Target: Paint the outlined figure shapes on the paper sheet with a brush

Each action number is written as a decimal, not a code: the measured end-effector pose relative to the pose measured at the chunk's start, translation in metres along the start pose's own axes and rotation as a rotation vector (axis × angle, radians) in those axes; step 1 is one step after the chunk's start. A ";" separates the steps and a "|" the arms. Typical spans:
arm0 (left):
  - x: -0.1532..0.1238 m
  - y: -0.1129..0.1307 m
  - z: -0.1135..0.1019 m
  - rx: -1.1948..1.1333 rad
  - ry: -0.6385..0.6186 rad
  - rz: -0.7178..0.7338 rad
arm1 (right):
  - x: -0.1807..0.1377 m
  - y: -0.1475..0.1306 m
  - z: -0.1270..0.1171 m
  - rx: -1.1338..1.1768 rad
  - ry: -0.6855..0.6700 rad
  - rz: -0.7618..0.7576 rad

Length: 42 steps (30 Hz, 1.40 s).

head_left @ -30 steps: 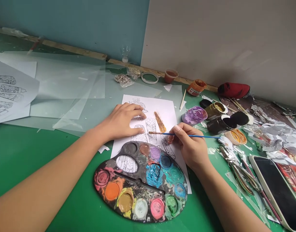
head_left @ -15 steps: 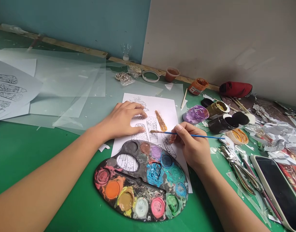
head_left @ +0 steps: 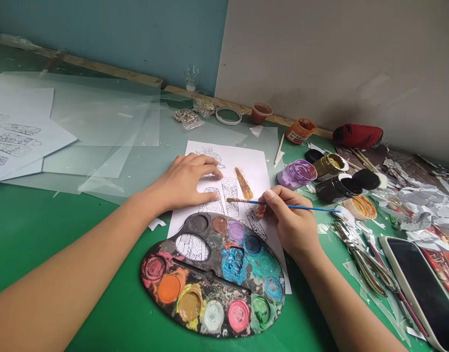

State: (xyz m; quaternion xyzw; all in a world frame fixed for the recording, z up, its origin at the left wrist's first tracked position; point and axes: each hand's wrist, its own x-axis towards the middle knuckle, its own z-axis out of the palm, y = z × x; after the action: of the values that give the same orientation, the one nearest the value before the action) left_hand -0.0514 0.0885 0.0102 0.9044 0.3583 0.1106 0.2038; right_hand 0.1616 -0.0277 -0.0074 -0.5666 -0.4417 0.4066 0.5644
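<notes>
Fingers apart, my left hand point(head_left: 189, 182) lies on the left side of a white sheet of line drawings point(head_left: 249, 155). My right hand point(head_left: 292, 215) pinches a thin blue paintbrush point(head_left: 305, 207) at the sheet's right edge. Its brown-stained bristles point left, over the drawn shapes; whether they touch the paper I cannot tell. One narrow shape point(head_left: 244, 184) on the sheet is painted golden brown. In front of both hands, a black paint palette point(head_left: 205, 274) with several coloured wells covers the lower part of the sheet. Line drawings show through its thumb hole.
Right of the sheet stand a purple paint jar point(head_left: 296, 174), a black jar point(head_left: 334, 188) and an orange jar point(head_left: 301, 131). Pliers point(head_left: 367, 266), a phone point(head_left: 422, 293) and paper scraps crowd the right side. More printed sheets point(head_left: 30, 132) lie at the left on translucent film.
The top printed sheet at the far left has settled flatter and shifted. Both hands, the brush and the palette are almost where they were.
</notes>
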 end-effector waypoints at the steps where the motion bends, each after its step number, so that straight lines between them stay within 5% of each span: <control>1: 0.000 0.000 0.000 0.001 -0.001 0.000 | 0.000 0.000 0.000 -0.001 0.002 -0.004; 42: 0.000 -0.001 0.000 0.000 0.012 0.006 | 0.001 -0.001 0.002 -0.037 0.008 -0.019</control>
State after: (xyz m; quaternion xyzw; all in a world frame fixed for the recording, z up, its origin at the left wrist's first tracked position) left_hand -0.0522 0.0890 0.0097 0.9048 0.3567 0.1168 0.2010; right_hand 0.1601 -0.0262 -0.0060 -0.5746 -0.4522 0.3905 0.5593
